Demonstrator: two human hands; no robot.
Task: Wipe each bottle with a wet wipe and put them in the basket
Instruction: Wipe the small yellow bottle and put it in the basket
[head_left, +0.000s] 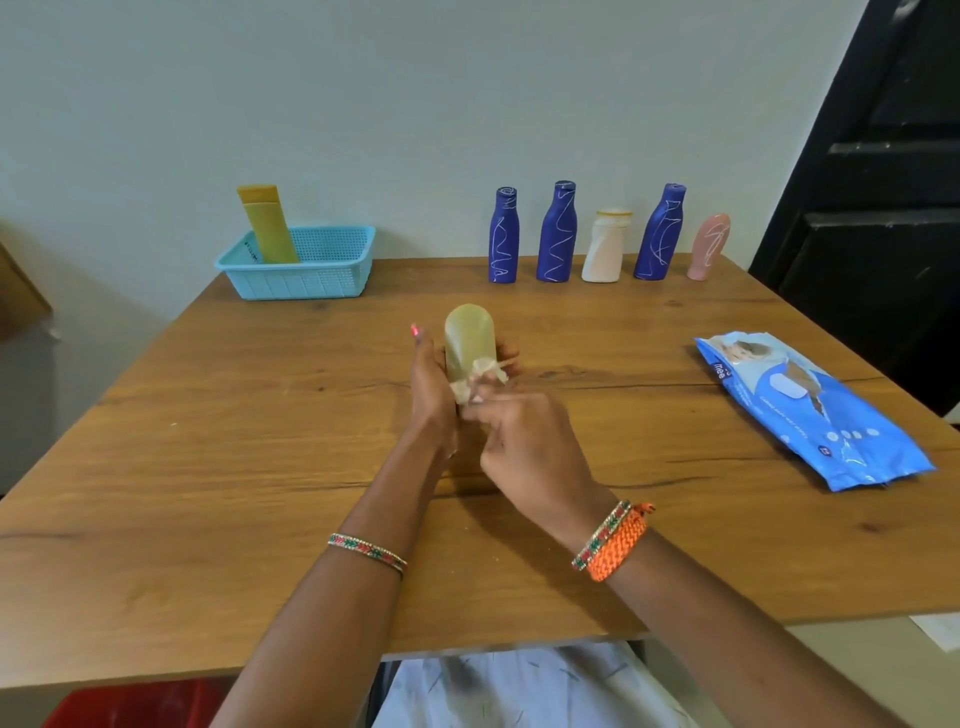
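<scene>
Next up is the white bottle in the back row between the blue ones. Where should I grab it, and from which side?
Grip the white bottle round its wide lower body, coming from the front, the table's near side. It stands upright with blue bottles close on either side, so the front is probably the freest approach; its narrower neck and cap offer less hold.

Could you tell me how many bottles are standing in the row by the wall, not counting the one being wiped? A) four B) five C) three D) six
B: three blue bottles, a white bottle and a pink bottle stand in the row at the table's far edge.
</scene>
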